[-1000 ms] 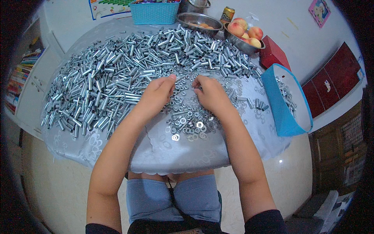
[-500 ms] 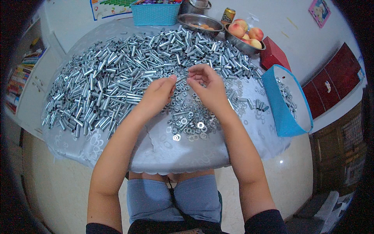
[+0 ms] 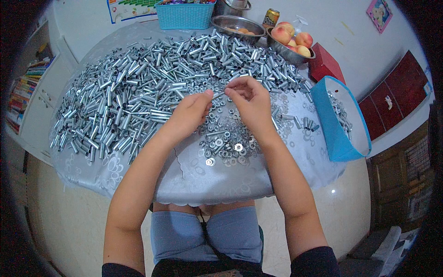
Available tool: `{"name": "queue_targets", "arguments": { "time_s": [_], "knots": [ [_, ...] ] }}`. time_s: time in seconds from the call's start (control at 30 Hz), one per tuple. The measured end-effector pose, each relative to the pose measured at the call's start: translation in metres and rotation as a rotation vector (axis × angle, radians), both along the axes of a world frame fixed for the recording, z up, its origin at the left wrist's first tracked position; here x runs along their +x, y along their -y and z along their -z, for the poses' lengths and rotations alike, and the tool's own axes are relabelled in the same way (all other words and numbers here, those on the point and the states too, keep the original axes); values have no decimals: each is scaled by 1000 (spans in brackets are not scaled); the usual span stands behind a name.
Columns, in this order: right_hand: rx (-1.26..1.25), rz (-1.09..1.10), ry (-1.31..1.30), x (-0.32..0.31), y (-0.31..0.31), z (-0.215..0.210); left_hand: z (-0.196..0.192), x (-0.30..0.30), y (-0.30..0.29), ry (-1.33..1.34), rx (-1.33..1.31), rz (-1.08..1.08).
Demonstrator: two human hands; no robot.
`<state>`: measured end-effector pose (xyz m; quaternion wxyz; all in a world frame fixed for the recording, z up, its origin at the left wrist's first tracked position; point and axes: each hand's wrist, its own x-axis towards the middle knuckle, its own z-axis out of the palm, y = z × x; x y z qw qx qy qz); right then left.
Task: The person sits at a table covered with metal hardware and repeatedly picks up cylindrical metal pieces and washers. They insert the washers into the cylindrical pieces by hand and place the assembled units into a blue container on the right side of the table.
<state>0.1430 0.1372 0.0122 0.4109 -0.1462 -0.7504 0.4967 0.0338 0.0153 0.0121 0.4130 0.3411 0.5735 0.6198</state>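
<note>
White wall with a pink-framed picture, upper right; white cupboard, left; dark red panels, right; glossy beige floor catching a bright light spot, lower half.

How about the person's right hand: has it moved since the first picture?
Yes, the right hand shifted slightly forward, nearer the metal fruit bowl.

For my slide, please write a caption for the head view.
Left hand and right hand above washers, beside piled metal tubes.
</note>
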Motion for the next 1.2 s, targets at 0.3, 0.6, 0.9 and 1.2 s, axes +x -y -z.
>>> {"name": "queue_targets", "arguments": {
  "time_s": [0.3, 0.6, 0.9, 1.2],
  "knots": [
    [40, -128, -34, 2, 7, -6, 3, -6, 2, 23, 83, 41],
    [49, -193, -21, 3, 5, -8, -6, 2, 2, 91, 70, 57],
    [-32, -338, 123, 15, 13, -25, -11, -1, 3, 262, 8, -91],
    [519, -85, 666, 37, -26, -22, -15, -6, 6, 320, 71, -133]
  ]
}}
